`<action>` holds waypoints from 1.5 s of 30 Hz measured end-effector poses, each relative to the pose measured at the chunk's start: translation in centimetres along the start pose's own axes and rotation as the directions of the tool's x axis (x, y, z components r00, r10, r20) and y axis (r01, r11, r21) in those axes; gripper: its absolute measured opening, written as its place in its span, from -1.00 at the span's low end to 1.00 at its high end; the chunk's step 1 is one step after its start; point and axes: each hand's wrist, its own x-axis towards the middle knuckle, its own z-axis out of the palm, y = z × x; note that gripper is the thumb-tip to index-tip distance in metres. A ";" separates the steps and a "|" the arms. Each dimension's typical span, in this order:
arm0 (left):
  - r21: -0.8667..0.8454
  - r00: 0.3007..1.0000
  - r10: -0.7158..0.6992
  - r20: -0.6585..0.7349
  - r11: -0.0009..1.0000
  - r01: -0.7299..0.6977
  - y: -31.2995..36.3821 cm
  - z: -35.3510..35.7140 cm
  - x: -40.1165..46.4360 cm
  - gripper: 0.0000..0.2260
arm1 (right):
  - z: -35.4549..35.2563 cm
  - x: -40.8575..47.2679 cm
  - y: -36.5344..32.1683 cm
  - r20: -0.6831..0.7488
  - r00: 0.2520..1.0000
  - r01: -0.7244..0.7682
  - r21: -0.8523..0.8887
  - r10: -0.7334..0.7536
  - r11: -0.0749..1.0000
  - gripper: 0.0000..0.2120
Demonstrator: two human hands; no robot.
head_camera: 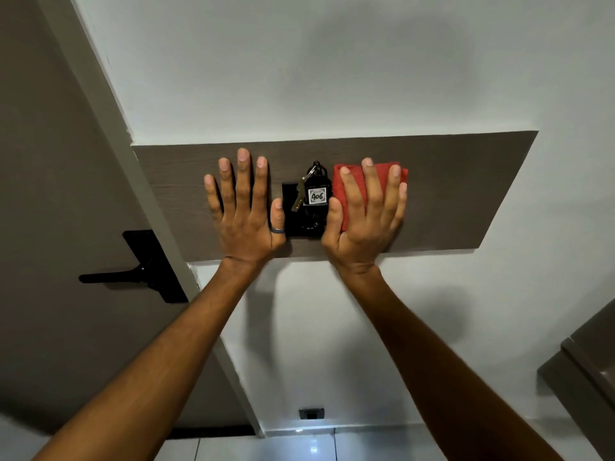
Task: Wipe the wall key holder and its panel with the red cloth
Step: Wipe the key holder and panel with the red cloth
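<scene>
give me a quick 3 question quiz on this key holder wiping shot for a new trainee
1. True or false: the red cloth lies under the left hand.
2. Which side of the black key holder is the cloth on? A) its left B) its right C) above it
3. Fill in: the tag hanging with the key reads ____.

Key
1. False: the right hand presses it flat on the wood panel; the left hand rests bare on the panel.
2. B
3. 406
</scene>
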 end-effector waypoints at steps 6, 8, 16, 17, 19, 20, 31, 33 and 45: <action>0.005 1.000 -0.009 0.001 1.000 0.009 0.1 -0.3 0.0 -0.45 | -2.1 -1.2 4.0 0.086 0.952 0.289 0.058 -0.293 0.955 -0.62; -0.006 1.000 -0.003 0.003 1.000 0.003 0.1 -0.4 0.1 -0.44 | -1.3 0.1 3.0 0.061 0.972 0.224 0.031 -0.226 0.974 -0.61; -0.011 1.000 -0.007 -0.003 1.000 0.007 0.1 -0.3 -0.1 -0.45 | -1.1 1.4 4.3 0.087 0.907 0.408 0.053 -0.411 0.911 -0.57; -0.007 1.000 0.000 0.001 1.000 0.000 0.2 -0.3 0.1 -0.45 | -0.9 1.4 3.9 0.074 0.938 0.336 0.052 -0.339 0.940 -0.58; -0.008 1.000 -0.003 0.017 1.000 0.003 0.1 -0.3 0.2 -0.45 | -0.5 0.1 1.5 0.029 0.997 0.073 0.048 -0.075 0.996 -0.59; -0.009 1.000 -0.005 0.020 1.000 0.006 0.0 -0.3 0.2 -0.45 | -0.6 -1.1 0.6 0.024 1.000 0.008 0.045 -0.009 0.999 -0.60; -0.029 1.000 -0.005 0.016 1.000 0.006 0.1 -0.5 0.2 -0.44 | -3.0 -3.2 -1.6 0.050 0.988 0.128 0.273 -0.147 0.953 -0.66; -0.020 1.000 -0.013 0.014 1.000 0.014 -0.1 -0.4 0.2 -0.40 | -1.4 -2.0 -2.4 0.039 0.934 0.341 0.200 -0.355 0.919 -0.63; -0.044 0.994 0.087 0.059 0.995 -0.085 -1.7 -0.8 0.0 -0.43 | 0.9 -3.1 -1.5 -0.034 0.963 0.267 0.012 -0.266 0.964 -0.58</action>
